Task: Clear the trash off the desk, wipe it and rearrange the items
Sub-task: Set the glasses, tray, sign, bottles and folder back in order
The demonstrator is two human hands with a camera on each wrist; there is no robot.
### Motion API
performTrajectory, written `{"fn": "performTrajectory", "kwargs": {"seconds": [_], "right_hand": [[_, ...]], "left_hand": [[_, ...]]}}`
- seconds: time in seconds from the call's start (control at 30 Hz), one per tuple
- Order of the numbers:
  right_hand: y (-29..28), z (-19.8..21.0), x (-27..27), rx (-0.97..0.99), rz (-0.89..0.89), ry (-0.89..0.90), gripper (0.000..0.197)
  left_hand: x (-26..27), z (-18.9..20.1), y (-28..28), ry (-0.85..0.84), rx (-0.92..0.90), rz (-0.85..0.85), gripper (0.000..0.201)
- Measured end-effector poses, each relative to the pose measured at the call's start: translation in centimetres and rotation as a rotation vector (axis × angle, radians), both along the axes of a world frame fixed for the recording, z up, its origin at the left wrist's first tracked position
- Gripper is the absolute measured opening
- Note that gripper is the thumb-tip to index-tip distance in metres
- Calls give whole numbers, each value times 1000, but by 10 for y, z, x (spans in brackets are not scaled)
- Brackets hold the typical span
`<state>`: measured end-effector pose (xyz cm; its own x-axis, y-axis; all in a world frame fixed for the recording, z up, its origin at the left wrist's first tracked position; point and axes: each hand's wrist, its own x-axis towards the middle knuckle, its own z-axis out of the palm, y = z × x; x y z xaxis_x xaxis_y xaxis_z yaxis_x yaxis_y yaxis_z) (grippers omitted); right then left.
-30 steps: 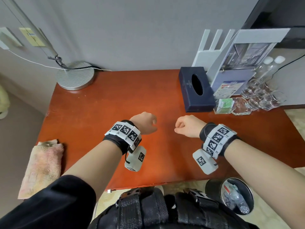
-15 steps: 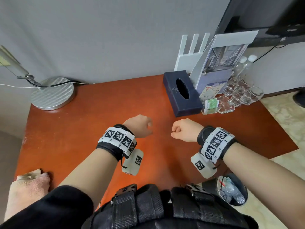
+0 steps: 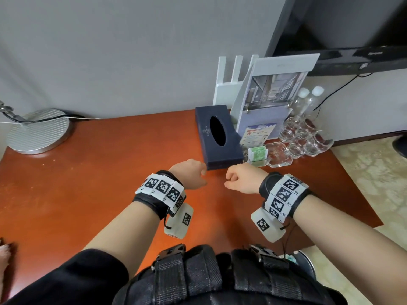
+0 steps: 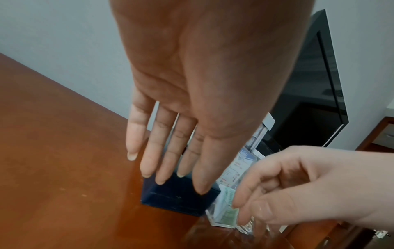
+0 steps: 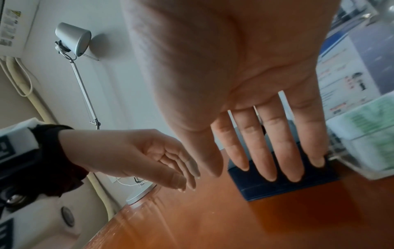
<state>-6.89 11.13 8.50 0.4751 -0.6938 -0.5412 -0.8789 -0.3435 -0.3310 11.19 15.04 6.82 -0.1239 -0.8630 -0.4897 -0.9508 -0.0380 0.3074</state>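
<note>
Both the left hand point(image 3: 191, 174) and the right hand point(image 3: 243, 178) hover empty over the tabletop point(image 3: 92, 172) with fingers straight, just short of the navy tissue box point(image 3: 218, 137).

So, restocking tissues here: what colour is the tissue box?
Dark navy blue, the tissue box with a black oval opening; clearest in the head view.

No wording is legible; the wrist bands point(image 3: 284, 194) carry only square black-and-white marker codes.

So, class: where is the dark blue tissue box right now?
In the head view, the tissue box lies on the desk's far right, beside the brochure stand.
</note>
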Motion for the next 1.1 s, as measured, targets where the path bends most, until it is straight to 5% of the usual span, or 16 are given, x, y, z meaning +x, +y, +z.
{"fn": "performTrajectory", "kwargs": {"seconds": [0.3,0.73,1.1], "right_hand": [[-66,1,-131,-30,8,61,35],[-140,-6,-261,-162,-312,-145,36],[-198,-25,-288,-280,-374,-177,60]], "left_hand": [[-122,-4,-74,34,-24,-40,35],[-239,-11,-160,170,-139,-60,25],[-270,-34,-218,183,-226,63,74]]}}
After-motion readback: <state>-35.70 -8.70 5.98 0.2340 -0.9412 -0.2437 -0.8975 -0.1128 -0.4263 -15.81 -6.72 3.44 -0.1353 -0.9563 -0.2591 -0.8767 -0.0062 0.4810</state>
